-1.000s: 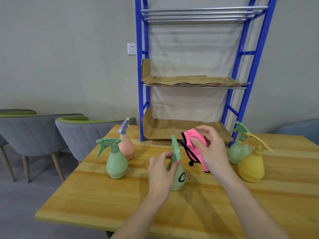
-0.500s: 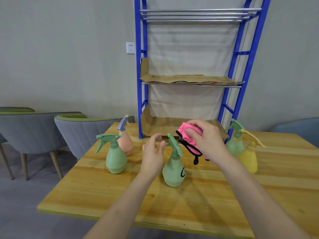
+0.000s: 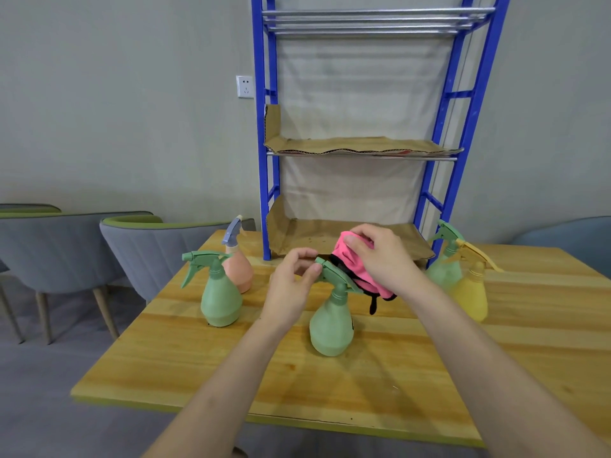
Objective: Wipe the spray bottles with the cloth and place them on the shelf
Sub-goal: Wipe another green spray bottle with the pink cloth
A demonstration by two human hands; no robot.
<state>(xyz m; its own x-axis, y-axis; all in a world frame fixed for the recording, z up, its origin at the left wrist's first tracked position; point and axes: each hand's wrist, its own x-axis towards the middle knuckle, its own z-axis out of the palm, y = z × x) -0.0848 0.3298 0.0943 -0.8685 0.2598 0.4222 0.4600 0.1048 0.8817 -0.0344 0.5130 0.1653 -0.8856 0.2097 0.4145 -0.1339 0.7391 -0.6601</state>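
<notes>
Left fingers [image 3: 299, 259] are pinched on the nozzle tip of the trigger head [image 3: 334, 274], thumb on the near side and the rest over the top. Right fingers [image 3: 355, 241] are curled round the bunched pink cloth [image 3: 352, 264], pressing it against the back of that same head. So my left hand [image 3: 291, 289] steadies and my right hand [image 3: 385, 264] wipes. Looks to me like the wipe is up at the top, with the belly not done yet.

The green spray bottle [image 3: 330, 322] stands upright on the wooden surface [image 3: 396, 375], about mid-table and nearer to me than the shelf [image 3: 259, 61].

What bugs me:
- The only hold is way up at the nozzle and the base is free. Push too hard from the cloth side and it'll probably pivot or tip.
- The cloth's black strap [image 3: 373, 302] dangles right beside the neck. It could snag the trigger and drag the bottle.
- A second green bottle [image 3: 444, 269] and a yellow bottle [image 3: 471, 295] sit just right of my right forearm, easy to knock.
- The shelf's cardboard liner [image 3: 330, 236] looks wavy, so a bottle set there might wobble.

The bottle itself is pale matte green, with a pear-shaped belly, a thin neck and a dark round label peeking round its right side. It's opaque, so I can't tell how full it is.
</notes>
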